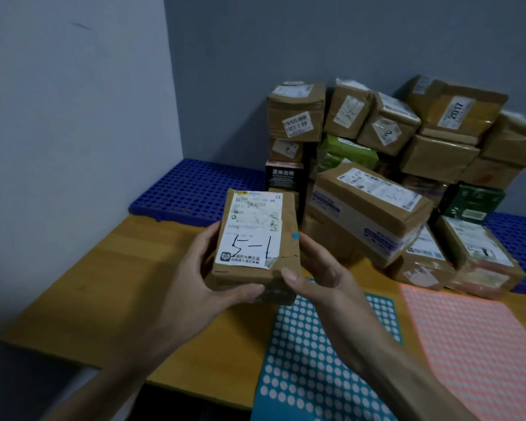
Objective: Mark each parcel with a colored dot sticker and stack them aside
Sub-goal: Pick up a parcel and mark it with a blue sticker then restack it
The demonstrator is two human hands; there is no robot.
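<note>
One parcel (255,238) is being held up above the wooden table (88,284). The left hand (207,278) is gripping its near left corner and the right hand (319,268) is clasping its right side. A blue dot sticker (295,236) is sitting on its right edge. A blue sticker sheet (316,354) and a pink sheet (474,335) are lying on the table's near right part, and a pile of parcels (377,165) is standing at its far right.

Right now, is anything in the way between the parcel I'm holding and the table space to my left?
Nothing visible is. Your left hand and right hand hold the parcel over the table; the wood to its left shows nothing on it. The pile of parcels sits to the right.
</note>
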